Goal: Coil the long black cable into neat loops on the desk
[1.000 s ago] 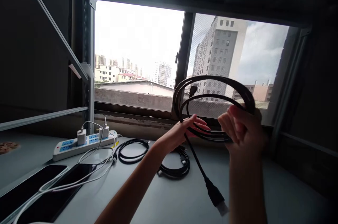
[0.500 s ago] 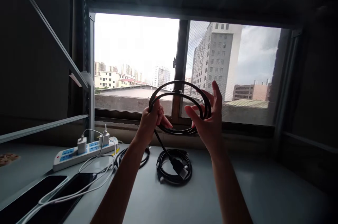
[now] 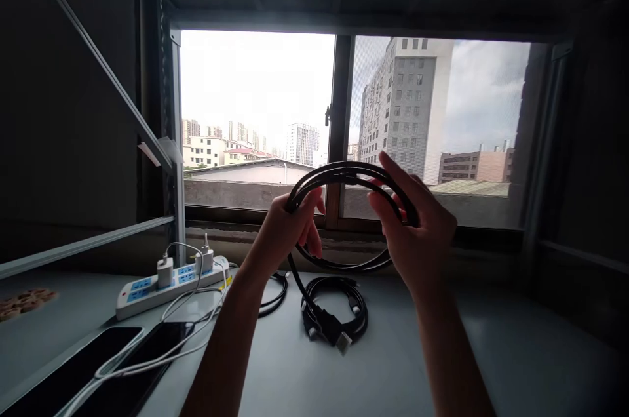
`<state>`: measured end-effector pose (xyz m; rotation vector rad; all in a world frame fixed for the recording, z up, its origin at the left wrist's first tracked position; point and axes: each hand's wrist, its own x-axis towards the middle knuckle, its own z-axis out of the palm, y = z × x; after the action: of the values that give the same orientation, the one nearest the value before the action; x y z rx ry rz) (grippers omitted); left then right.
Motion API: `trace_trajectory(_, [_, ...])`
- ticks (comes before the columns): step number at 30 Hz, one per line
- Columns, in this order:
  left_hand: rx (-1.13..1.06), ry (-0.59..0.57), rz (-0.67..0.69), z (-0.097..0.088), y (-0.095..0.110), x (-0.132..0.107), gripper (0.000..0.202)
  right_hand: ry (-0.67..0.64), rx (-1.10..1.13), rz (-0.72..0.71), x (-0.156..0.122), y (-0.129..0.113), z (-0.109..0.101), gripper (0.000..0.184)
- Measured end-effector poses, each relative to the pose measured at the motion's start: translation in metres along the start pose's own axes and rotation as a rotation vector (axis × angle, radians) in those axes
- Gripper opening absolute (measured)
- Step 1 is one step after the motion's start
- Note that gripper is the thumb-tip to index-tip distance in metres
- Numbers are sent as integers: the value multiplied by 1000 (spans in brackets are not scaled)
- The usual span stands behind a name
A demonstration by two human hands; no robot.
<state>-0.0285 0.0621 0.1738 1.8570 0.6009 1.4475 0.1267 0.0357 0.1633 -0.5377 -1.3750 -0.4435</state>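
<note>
Black cable (image 3: 346,176) is held up in loose loops over the table (image 3: 383,371), its left side gripped between the closed thumb and palm of the left hand (image 3: 289,220), its right side cradled by the right hand (image 3: 417,227), whose fingers are spread around it. One plug (image 3: 331,326) is left hanging below the left hand; the other end cannot be made out surely. Loops like these are probably best laid at one size and flat against each other, with a firm grip on the left, a light guiding touch on the right, and the plug's tail not twisted. How many turns are held cannot be told. Two phones (image 3: 130,391) are laid side by side at the left, crossed by white wires (image 3: 142,366) too tangled to be counted. Beyond, two coils (image 3: 364,318) are set down, and one strip (image 3: 157,303) is placed to their left, with two chargers (image 3: 165,274) plugged in. Farthest, one window (image 3: 344,109) with two panes is seen, and one tall block (image 3: 407,99) outside.
</note>
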Motion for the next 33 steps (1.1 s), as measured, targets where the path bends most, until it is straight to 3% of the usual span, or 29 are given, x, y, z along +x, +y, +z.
trace_trajectory(5, [-12,-16,8,5,1,-2,35,27,20,90,-1,-4,-2,33])
trace_trajectory(12, [-193,-41,84,13,-1,-3,53,70,67,146,1,7,-1,19])
trace_trajectory(19, [-174,245,101,26,-2,0,41,-3,72,109,3,8,-2,21])
trace_trajectory(23, [-193,315,156,29,-6,2,32,-10,44,84,3,-2,-3,23])
trace_trajectory(26, [-256,262,162,29,-6,2,35,12,79,125,4,2,-5,21])
trace_trajectory(30, [-400,-9,19,28,-4,1,39,-40,119,174,4,17,-9,11])
trace_trajectory(33, [-296,39,-4,31,-9,4,33,-77,89,224,4,19,-10,10])
